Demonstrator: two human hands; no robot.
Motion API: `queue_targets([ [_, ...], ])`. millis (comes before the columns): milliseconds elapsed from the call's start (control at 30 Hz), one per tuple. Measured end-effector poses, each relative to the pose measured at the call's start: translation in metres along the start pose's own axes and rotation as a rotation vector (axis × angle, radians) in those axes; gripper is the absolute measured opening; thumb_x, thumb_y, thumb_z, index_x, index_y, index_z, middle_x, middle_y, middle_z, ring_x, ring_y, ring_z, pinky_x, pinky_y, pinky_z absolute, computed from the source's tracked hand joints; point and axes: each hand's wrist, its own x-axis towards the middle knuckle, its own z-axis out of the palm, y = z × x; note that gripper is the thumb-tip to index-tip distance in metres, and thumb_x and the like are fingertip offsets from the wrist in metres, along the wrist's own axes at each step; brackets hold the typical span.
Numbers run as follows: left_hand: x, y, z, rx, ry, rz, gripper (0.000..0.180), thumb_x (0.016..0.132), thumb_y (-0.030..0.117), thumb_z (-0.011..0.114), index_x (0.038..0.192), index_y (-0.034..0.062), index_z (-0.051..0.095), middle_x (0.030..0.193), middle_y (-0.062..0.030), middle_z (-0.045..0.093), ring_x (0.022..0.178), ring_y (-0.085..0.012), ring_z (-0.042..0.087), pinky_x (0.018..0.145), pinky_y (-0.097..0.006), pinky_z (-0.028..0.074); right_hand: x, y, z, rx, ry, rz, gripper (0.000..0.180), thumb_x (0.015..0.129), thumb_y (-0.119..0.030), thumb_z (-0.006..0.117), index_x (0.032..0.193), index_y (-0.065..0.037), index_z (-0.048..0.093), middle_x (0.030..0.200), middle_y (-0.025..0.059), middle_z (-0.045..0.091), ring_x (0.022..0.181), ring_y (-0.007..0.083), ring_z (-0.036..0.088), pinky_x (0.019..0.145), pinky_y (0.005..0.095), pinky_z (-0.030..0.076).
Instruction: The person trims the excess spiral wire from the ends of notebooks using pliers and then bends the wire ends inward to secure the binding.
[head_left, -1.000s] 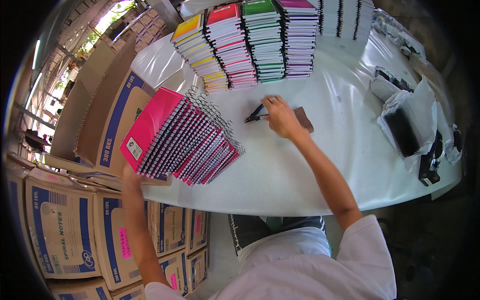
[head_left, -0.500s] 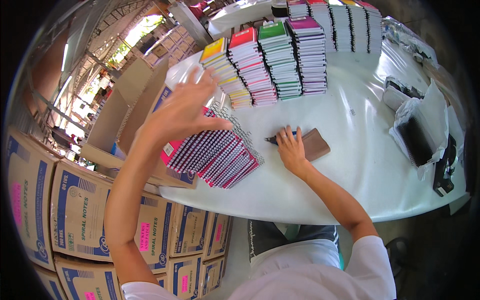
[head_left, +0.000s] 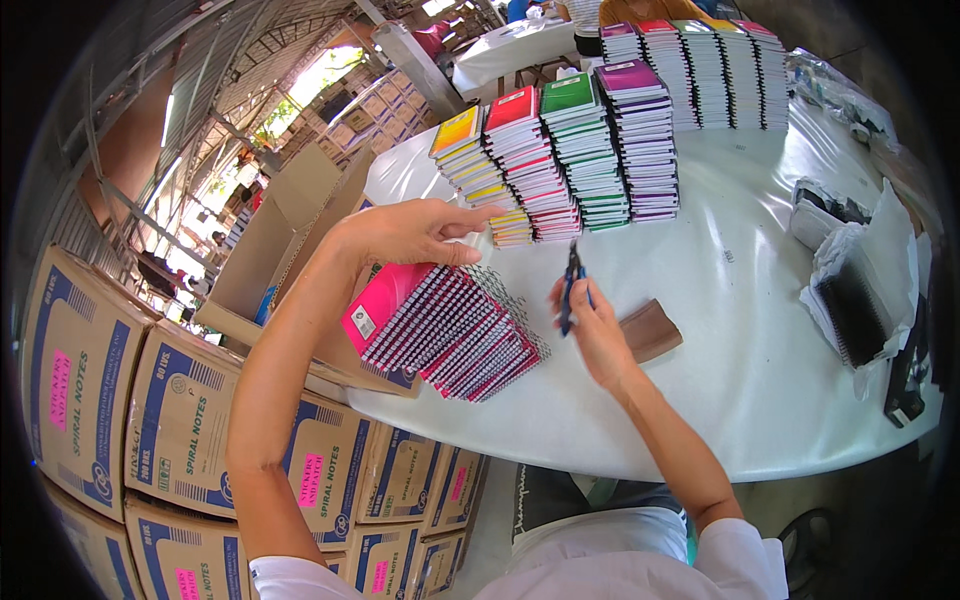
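Pen (head_left: 571, 285): dark blue, upright, pinched between the fingers of the right hand (head_left: 595, 335), raised just above the counter (head_left: 700, 330)

Right hand: fingers closed round the pen's lower half, wrist over the counter's near part

Brown block (head_left: 650, 330): flat on the counter, just right of the right hand, partly hidden behind it

Notebooks (head_left: 450, 325): fanned row of spiral-bound books, pink cover foremost, leaning on the counter's left edge, just left of the right hand and directly under the left hand

Left hand (head_left: 405, 232): palm down, fingers stretched out together, hovering above the fanned row; whether it touches the top spirals cannot be told

Stacks (head_left: 570, 150): four tall piles with yellow, red, green and purple top covers, beyond both hands on the counter; further piles (head_left: 700, 70) behind them

Wrapped pack (head_left: 860, 300): dark notebooks in clear plastic, well right of the right hand near the counter's edge

Cartons (head_left: 180, 420): printed cardboard boxes stacked on the floor, below and left of the left arm; one open box (head_left: 280, 230) beside the counter
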Motion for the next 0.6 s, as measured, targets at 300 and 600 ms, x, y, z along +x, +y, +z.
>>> queue_targets([
  [300,0.022,0.012,-0.011,-0.010,-0.178,-0.058,0.072,0.082,-0.008,0.062,0.145,0.0217,0.043,0.142,-0.0104,0.051,0.126,-0.0278,0.053,0.103,-0.035,0.046,-0.020,-0.030,0.090,0.354,-0.439,0.547,0.075,0.093,-0.069,0.026,0.105,-0.003,0.057,0.083,0.0063,0.060,0.071,0.0187,0.060,0.068,0.0320,0.052],
  [600,0.023,-0.006,-0.006,-0.158,-0.054,0.019,0.078,0.079,-0.008,0.064,0.144,0.0307,0.044,0.132,-0.0096,0.059,0.105,-0.0163,0.060,0.096,-0.031,0.050,-0.002,-0.031,0.093,0.425,-0.443,0.590,0.074,0.093,-0.070,0.028,0.104,-0.003,0.058,0.081,0.0061,0.060,0.072,0.0182,0.060,0.066,0.0304,0.051],
])
